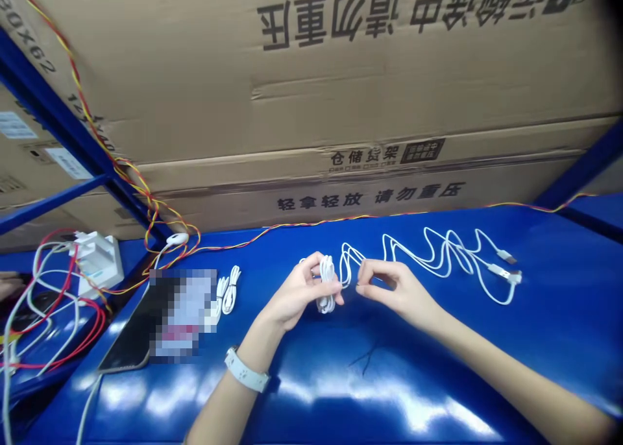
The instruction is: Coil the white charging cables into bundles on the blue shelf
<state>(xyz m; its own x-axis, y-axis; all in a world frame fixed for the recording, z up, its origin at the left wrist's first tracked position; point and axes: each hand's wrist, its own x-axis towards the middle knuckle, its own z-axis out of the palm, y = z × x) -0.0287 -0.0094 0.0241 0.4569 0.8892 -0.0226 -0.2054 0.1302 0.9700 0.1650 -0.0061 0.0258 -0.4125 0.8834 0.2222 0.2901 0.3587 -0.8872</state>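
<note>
My left hand (304,286) is closed around a white USB cable (327,283) wound into a small upright bundle. My right hand (389,286) is beside it, apart from the bundle, with thumb and fingertips bent together in a pinch; whatever may be between them is too small to make out. Behind the right hand, loose white charging cables (438,263) lie in wavy loops on the blue shelf, their connectors (503,271) at the right end. Thin black ties (364,357) lie on the surface below my hands. Two tied white cable bundles (228,290) rest left of my left hand.
A phone or tablet (141,328), partly pixelated, lies at the left near a white power strip (100,263) with tangled white and red cords. A red-and-yellow twisted wire (292,224) runs along the back. Large cardboard boxes (311,108) stand behind; blue posts (579,159) frame the shelf.
</note>
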